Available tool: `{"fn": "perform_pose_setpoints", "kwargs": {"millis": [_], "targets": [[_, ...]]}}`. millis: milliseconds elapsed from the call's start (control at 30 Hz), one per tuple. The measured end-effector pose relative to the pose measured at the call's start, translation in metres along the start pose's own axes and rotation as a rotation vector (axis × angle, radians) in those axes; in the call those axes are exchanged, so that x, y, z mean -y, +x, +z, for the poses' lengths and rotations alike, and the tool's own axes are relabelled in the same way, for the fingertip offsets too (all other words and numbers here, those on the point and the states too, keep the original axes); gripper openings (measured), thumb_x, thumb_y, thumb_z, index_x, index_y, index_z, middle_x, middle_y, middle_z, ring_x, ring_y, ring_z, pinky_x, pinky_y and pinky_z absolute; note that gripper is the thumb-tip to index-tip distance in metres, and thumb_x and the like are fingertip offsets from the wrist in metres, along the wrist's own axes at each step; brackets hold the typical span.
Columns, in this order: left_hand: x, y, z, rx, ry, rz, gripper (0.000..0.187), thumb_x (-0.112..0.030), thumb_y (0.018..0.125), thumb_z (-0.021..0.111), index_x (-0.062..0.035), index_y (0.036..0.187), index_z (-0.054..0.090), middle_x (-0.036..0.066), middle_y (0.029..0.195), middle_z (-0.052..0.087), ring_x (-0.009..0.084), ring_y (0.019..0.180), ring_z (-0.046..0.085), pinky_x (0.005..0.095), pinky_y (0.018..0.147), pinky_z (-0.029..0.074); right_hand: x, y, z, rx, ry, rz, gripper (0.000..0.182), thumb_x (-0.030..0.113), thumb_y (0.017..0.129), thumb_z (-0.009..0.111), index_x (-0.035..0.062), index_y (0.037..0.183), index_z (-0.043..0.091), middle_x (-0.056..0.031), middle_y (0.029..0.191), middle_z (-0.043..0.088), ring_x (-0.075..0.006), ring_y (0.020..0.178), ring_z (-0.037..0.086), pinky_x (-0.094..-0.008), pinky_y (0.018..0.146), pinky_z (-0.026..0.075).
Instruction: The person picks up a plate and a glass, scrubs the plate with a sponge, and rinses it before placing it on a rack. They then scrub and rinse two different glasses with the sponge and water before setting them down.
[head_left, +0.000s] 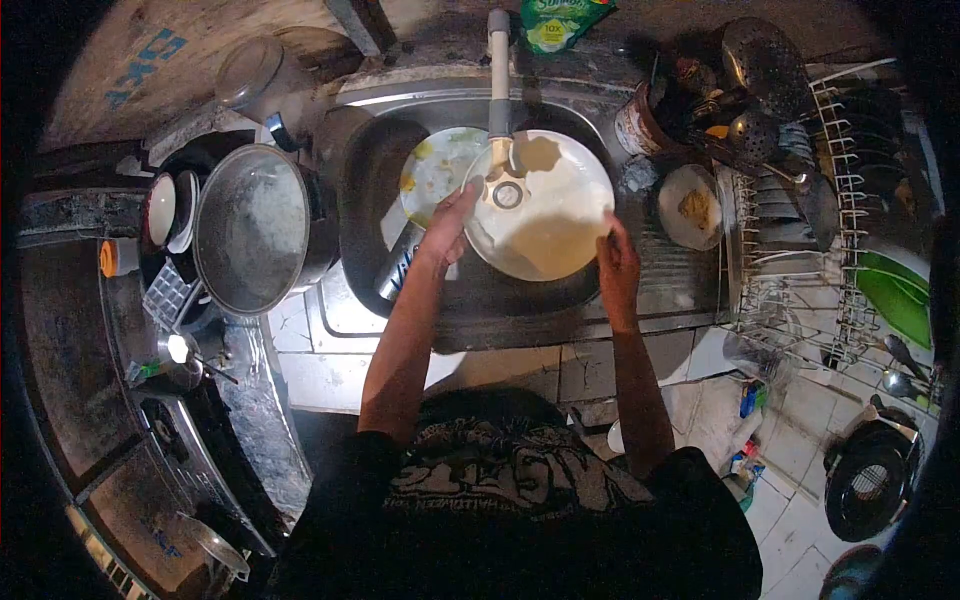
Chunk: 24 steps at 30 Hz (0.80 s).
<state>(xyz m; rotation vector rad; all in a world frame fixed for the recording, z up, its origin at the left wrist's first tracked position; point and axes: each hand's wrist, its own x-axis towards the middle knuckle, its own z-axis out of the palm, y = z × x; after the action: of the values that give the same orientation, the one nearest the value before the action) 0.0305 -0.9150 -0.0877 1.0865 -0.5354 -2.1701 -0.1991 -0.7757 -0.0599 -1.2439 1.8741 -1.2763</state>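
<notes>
A round white plate [575,190] is held over the sink [355,150], under the pale tap [500,90], whose knob covers part of it. My left hand [447,232] grips the plate's left rim, with the thumb on top. At the right rim, my right hand [618,262] has its fingers closed on the edge. Partly behind the white plate lies another plate with a coloured pattern [425,165]. Beside my left wrist, a can-like item with dark lettering [400,265] sits in the basin, partly hidden by the forearm.
Left of the sink stands a large pot [255,225]. To the right are a small dish with a yellow sponge-like piece [692,208], a utensil holder [640,120] and a wire dish rack [785,210] with plates. A green soap pouch [558,25] stands behind the tap.
</notes>
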Motion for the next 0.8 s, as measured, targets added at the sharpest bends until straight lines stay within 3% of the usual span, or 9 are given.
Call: {"fn": "perform_pose_setpoints", "kwargs": {"millis": [67,100,167,333,400,500,633,667,800], "targets": [[0.017,0.023,-0.005,0.134,-0.1,0.042,0.042,-0.027,0.098,0.043,-0.0006,0.131,0.042,0.011,0.12,0.057,0.019,0.104,0.059,0.0324,0.088,0.051,0.018,0.015,0.0,-0.079,0.082,0.036,0.055,0.028,0.097,0.047,0.0042,0.142,0.029,-0.018,0.142,0.038,-0.0282,0.127,0.041,-0.0381,0.103,0.034],[0.017,0.024,0.002,0.14,-0.101,0.035,0.042,-0.027,0.098,0.043,-0.0006,0.131,0.042,0.011,0.12,0.057,0.019,0.104,0.059,0.0324,0.088,0.051,0.013,0.018,-0.003,-0.086,0.076,0.039,0.055,0.028,0.097,0.047,0.0042,0.142,0.029,-0.018,0.142,0.038,-0.0282,0.127,0.041,-0.0381,0.103,0.034],[0.011,0.023,0.02,0.113,-0.128,-0.026,0.041,-0.025,0.099,0.042,-0.0037,0.133,0.039,0.011,0.121,0.057,0.0204,0.106,0.059,0.0351,0.089,0.051,-0.008,0.029,-0.015,-0.111,0.195,0.239,0.054,0.028,0.097,0.044,0.0035,0.143,0.028,-0.0172,0.141,0.04,-0.0256,0.127,0.042,-0.0358,0.103,0.034],[0.001,0.011,0.007,0.239,-0.207,-0.026,0.038,-0.026,0.095,0.049,-0.0047,0.126,0.045,0.012,0.119,0.058,0.0235,0.101,0.062,0.0364,0.079,0.057,-0.028,0.077,-0.005,-0.011,-0.001,0.094,0.045,0.02,0.096,0.047,-0.0011,0.135,0.04,-0.0172,0.133,0.049,-0.0232,0.118,0.05,-0.0323,0.098,0.038],[-0.011,-0.008,-0.004,0.188,-0.047,0.127,0.04,-0.018,0.093,0.05,-0.0041,0.13,0.041,0.013,0.119,0.056,0.024,0.101,0.062,0.0323,0.073,0.059,-0.045,0.088,0.024,0.045,0.229,0.098,0.04,0.013,0.093,0.051,-0.0026,0.13,0.047,-0.0148,0.124,0.056,-0.02,0.109,0.054,-0.0305,0.094,0.041],[-0.022,-0.04,-0.026,0.053,-0.014,0.165,0.044,-0.013,0.091,0.051,-0.0051,0.133,0.039,0.013,0.117,0.055,0.0204,0.094,0.063,0.0254,0.063,0.059,-0.046,0.089,0.074,0.048,0.334,0.217,0.038,0.009,0.091,0.053,-0.0021,0.128,0.05,-0.0103,0.117,0.061,-0.0163,0.103,0.056,-0.028,0.091,0.042],[-0.023,-0.078,-0.053,-0.086,0.086,0.226,0.045,-0.016,0.091,0.054,-0.0064,0.133,0.039,0.009,0.111,0.057,0.0125,0.078,0.06,0.023,0.05,0.053,-0.041,0.063,0.11,0.219,0.546,0.302,0.036,0.009,0.091,0.054,-0.0009,0.126,0.052,-0.008,0.112,0.062,-0.0146,0.098,0.057,-0.0262,0.087,0.043],[-0.021,-0.088,-0.055,-0.094,0.059,0.225,0.044,-0.018,0.092,0.054,-0.006,0.132,0.04,0.009,0.112,0.058,0.0156,0.086,0.062,0.027,0.057,0.057,-0.042,0.057,0.106,0.28,0.419,0.356,0.036,0.01,0.091,0.054,-0.0004,0.126,0.053,-0.0082,0.11,0.062,-0.0151,0.097,0.057,-0.0269,0.087,0.043],[-0.001,-0.102,-0.066,-0.115,0.051,0.149,0.042,-0.019,0.092,0.052,-0.0025,0.13,0.042,0.014,0.119,0.056,0.0223,0.097,0.063,0.035,0.069,0.06,-0.029,0.027,0.085,0.292,0.372,0.379,0.04,0.016,0.089,0.056,0.0028,0.126,0.053,-0.0092,0.108,0.063,-0.0161,0.097,0.058,-0.0292,0.086,0.043]]}}
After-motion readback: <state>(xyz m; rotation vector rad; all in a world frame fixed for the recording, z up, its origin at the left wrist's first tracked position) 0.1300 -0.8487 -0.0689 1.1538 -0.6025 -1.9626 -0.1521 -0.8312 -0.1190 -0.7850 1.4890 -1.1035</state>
